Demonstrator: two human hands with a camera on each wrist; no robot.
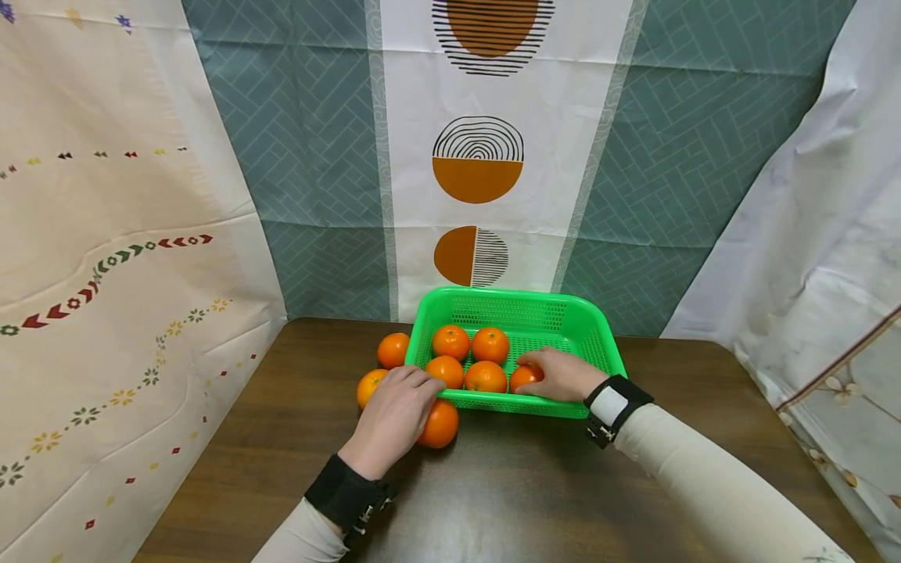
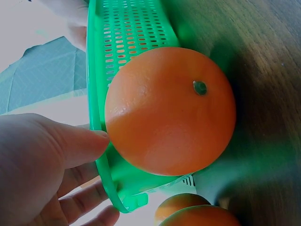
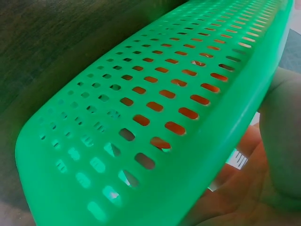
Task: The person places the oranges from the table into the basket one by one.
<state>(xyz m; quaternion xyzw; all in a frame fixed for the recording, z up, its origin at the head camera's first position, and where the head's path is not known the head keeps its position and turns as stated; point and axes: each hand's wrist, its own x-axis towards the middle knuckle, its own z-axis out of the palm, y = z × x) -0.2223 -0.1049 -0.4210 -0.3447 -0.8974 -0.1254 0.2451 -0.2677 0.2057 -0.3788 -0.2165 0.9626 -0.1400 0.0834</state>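
Note:
A green perforated plastic basket [image 1: 493,403] stands on the table with several oranges [image 1: 450,342] inside. Near its front right corner my right hand [image 1: 559,374] reaches over the rim and curls its fingers around an orange [image 1: 524,378]; in the right wrist view the basket wall [image 3: 155,94] partly hides the fingers. My left hand [image 1: 396,414] hovers at the front left corner, its thumb [image 2: 87,143] at the rim and its other fingers loosely extended, holding nothing. Just outside the basket's front, beside that hand, lies a loose orange [image 2: 169,113] with a green stem spot.
Two more oranges, one farther back [image 1: 393,350] and one nearer [image 1: 369,387], lie on the table left of the basket. The dark brown wooden table [image 1: 507,493] extends toward me. Behind it hangs a patterned cloth [image 1: 324,156], with light fabric on both sides.

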